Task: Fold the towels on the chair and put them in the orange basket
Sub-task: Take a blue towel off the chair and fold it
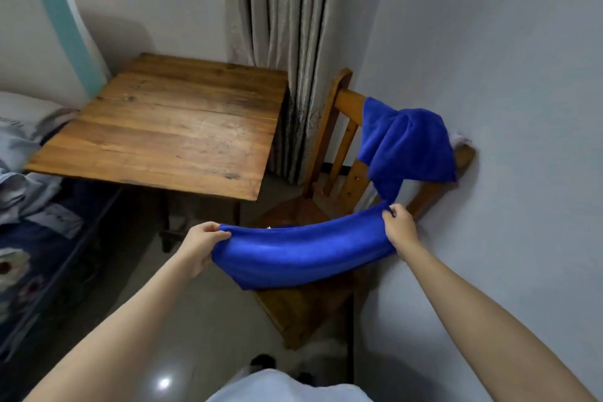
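Both bare forearms reach forward from the bottom of the view. Between them a blue towel (303,251) hangs in a sagging band over the seat of the wooden chair (293,310). The left hand (199,245) has its fingers (213,232) clenched on the towel's left end, and the right hand (401,222) pinches the right end between its fingers (391,210). A second blue towel (408,143) is draped over the chair's backrest, against the pale wall (505,75). Left of the chair stands a bare wooden surface (169,127), with a grey curtain (280,26) behind and a bed (36,238) with rumpled bedding at the far left.
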`<control>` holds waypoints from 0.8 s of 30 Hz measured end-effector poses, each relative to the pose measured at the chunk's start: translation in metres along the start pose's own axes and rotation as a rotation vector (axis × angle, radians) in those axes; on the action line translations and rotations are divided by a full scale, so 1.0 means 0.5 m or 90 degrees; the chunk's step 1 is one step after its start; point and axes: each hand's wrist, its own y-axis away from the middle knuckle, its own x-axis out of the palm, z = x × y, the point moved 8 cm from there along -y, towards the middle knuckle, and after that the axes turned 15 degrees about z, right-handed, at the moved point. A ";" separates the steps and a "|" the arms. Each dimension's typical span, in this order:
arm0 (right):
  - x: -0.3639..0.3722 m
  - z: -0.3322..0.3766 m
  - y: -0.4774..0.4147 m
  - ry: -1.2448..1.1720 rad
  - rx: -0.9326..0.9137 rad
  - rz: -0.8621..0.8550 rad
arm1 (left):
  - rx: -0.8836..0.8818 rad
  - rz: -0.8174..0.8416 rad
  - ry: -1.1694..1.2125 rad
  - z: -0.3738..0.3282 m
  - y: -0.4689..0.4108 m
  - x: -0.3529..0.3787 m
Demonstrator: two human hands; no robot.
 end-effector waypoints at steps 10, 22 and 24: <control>0.148 -0.237 -0.028 0.076 0.169 0.104 | -0.204 -0.029 -0.052 0.242 -0.058 0.043; 0.333 -0.451 -0.204 0.048 0.242 0.078 | -0.182 -0.063 -0.010 0.368 -0.321 0.128; 0.346 -0.471 -0.256 0.126 0.246 0.108 | -0.189 -0.093 -0.087 0.390 -0.369 0.115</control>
